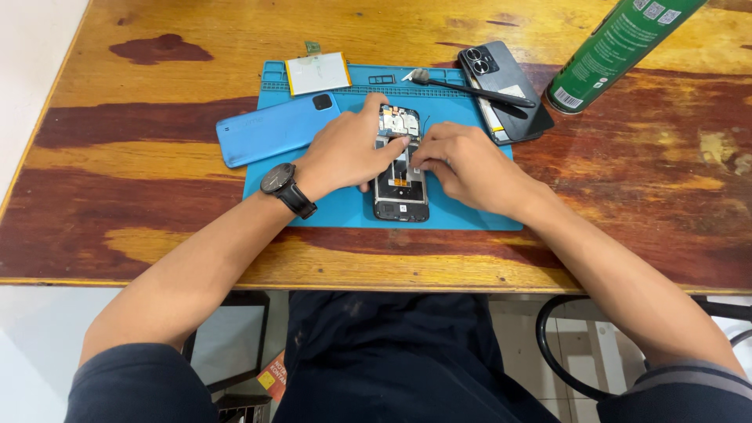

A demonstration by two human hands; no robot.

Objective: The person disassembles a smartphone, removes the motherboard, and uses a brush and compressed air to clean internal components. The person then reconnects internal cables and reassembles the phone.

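1. Opened phone point(401, 176): back cover off, circuit boards and frame exposed, lying flat on the blue work mat point(329, 211) directly beneath both my grips.
2. Left grip, my left hand point(348, 153): fingers curled and pressed down on the phone's upper left edge and left side, pinning it rather than lifting it. Closed loosely against the phone; nothing is carried in it. A black wristwatch point(280, 182) sits on that wrist.
3. Right grip, my right hand point(462, 164): fingertips drawn together at the middle of the exposed board, just right of my left fingertips. I cannot tell whether they pinch a small part or only press on the board.
4. Handling note, my judgement: the left grip should bear on the frame, not the boards, while the right works with light fingertip pressure and no sideways pull, since connectors there look fine and flat.
5. Blue back cover point(274, 129): left of my left grip, partly on the mat.
6. Flat pale battery point(317, 73): beyond my left grip, at the mat's far edge.
7. Black brush point(470, 88): beyond my right grip.
8. Dark second phone point(505, 90): beyond and right of my right grip.
9. Green spray can point(619, 51): far right, on the wooden counter point(627, 204).
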